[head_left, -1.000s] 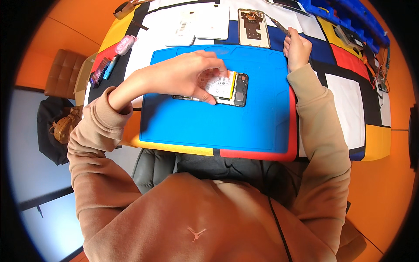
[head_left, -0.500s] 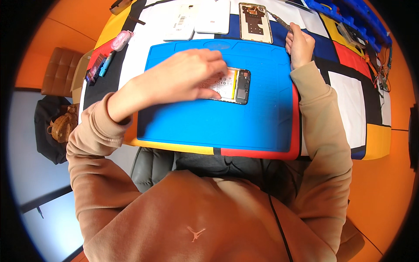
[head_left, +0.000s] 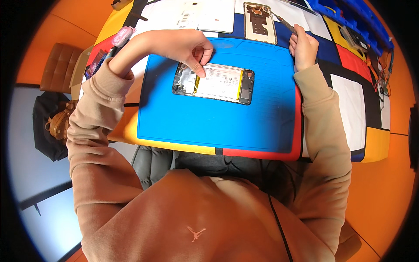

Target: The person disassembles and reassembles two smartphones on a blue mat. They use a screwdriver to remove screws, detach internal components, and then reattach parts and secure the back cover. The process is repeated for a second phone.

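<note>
An opened smartphone [head_left: 223, 83], its back cover off, lies on the blue work mat [head_left: 214, 126]. Its white battery with yellow edges and the dark inner parts show. My left hand [head_left: 192, 48] reaches over the phone's far edge, fingers curled and thumb tip down on the battery's left end. The fingertips are pressed close together; whatever may be between them is hidden. Beyond the mat's far right corner, my right hand [head_left: 304, 49] is closed round a thin screwdriver [head_left: 284, 21]. Its shaft points toward a detached phone back cover [head_left: 260, 24].
Two white phone-like slabs [head_left: 217, 16] lie behind the mat. Blue parts bins [head_left: 349, 19] stand at the far right, with tangled wires [head_left: 384, 72] nearby. A pink case [head_left: 122, 36] is at the far left. The mat rests on a colour-blocked tablecloth [head_left: 377, 142].
My left hand has moved left and away from me, uncovering most of the phone and its battery. My right hand still holds the screwdriver in nearly the same place.
</note>
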`<state>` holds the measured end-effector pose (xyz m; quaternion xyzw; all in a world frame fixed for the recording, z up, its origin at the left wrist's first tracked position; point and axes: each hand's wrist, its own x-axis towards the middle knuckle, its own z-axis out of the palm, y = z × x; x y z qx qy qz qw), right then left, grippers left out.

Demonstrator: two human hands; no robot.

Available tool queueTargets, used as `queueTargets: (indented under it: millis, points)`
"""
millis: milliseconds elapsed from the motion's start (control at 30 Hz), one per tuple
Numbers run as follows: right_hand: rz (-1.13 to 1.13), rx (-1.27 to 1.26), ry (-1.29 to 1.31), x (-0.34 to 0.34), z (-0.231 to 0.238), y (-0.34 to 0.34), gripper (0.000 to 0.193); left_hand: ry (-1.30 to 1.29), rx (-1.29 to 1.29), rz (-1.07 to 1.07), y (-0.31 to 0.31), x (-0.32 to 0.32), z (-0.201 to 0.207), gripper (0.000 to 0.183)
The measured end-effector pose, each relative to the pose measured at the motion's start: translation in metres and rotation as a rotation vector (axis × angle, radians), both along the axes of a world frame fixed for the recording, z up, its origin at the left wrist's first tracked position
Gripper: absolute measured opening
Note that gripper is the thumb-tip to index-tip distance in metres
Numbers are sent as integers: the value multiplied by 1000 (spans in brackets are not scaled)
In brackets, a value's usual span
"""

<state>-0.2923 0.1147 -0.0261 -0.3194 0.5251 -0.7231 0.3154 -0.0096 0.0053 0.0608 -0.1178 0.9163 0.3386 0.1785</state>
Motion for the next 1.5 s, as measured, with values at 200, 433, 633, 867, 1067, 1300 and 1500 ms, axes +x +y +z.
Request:
queueTargets:
  millis: [200, 433, 633, 867, 1067, 1300, 1500]
  points:
    - [-23, 11, 17, 5, 3, 1, 34, -146, -80, 53, 7, -12, 6, 30]
    - [-22, -2, 0, 5, 2, 0, 35, -25, -407, -82, 10, -28, 25, 27]
    - [-17, -6, 1, 5, 2, 1, 38, 344, -1443, -262, -27, -89, -15, 47]
    - [-95, 42, -36, 14, 8, 0, 37, 667, -1421, -646, -58, -148, -44, 50]
    - [-152, -24, -106, 12, 12, 2, 36, 633, -1185, -617, -42, -164, -28, 23]
    - [-236, -66, -140, 0, 3, -3, 39, 54, -392, -279, -27, -95, 63, 20]
    - [-200, -46, -145, 4, 0, -4, 36, 315, -247, -18, 32, -29, 22, 50]
